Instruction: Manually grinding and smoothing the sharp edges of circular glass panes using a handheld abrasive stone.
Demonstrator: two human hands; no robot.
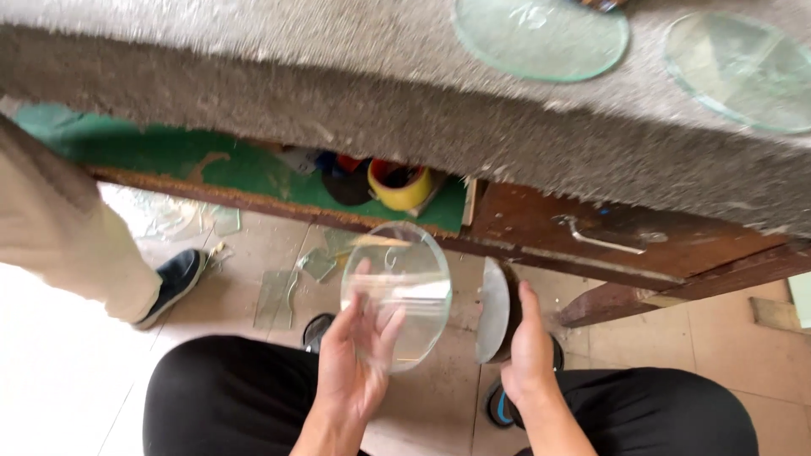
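Round clear glass disc (397, 295) held low over the tiled floor (253, 253), a second disc beside it.

From the head view I see my left hand (355, 363) cupping the clear disc from beneath, fingers spread up its face. My right hand (528, 346) grips the second round glass disc (492, 311), turned edge-on and near upright, just beside the first without touching it. Both sit above my black-trousered knees. Overhead runs the grey carpet-covered surface (338, 93), carrying two more greenish glass discs (541, 38). Under it, a green shelf (169, 152) holds a yellow tape roll (399, 186). Glass shards (274, 295) lie on the floor; another person's beige-trousered leg and dark shoe (173, 283) stand at left.
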